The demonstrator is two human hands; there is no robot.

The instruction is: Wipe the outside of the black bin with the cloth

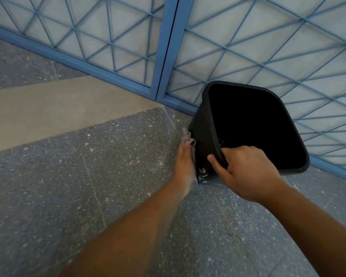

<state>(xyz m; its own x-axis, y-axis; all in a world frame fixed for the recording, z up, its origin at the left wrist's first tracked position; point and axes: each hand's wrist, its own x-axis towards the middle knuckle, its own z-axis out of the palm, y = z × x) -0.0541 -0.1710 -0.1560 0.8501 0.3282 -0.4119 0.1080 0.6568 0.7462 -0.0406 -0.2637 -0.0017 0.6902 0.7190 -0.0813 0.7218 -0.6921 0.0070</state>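
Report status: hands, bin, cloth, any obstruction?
Right hand grips black bin rim. Left hand presses grey cloth on bin's outer side. Blue grille close behind; nothing blocking.

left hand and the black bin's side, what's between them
The grey cloth, in the head view: the left hand presses it against the black bin outer wall.

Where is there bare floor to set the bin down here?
Free: the speckled floor left of the left hand, and the beige strip before the blue grille. Crowded: the black bin, cloth and right hand sit close against the grille.
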